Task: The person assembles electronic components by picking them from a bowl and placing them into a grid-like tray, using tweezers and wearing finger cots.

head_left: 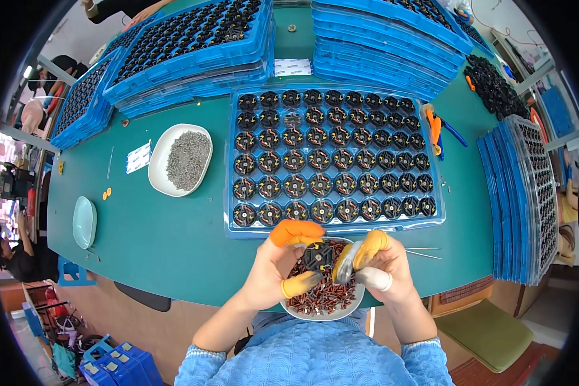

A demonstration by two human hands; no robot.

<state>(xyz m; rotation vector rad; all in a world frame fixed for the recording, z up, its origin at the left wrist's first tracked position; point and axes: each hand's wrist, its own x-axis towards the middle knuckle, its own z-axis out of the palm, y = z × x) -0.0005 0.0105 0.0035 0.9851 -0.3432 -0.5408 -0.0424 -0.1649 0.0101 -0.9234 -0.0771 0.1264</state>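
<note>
My left hand, with orange and yellow finger covers, grips a round black plastic part with a light centre between thumb and fingers. Close to its right side is my right hand, in yellow and white finger covers, its fingertips pressed together. Whatever those fingers pinch is hidden. Both hands are above a white bowl of small reddish-brown and silver cylindrical pieces. Just beyond lies a blue plastic tray with rows of similar round black parts; one pocket in the second row looks unfilled.
Tall stacks of blue trays stand at the back, and another stack at the right. A white dish holds small grey pieces. Orange-handled pliers, black parts, a pale dish and thin metal rods lie around.
</note>
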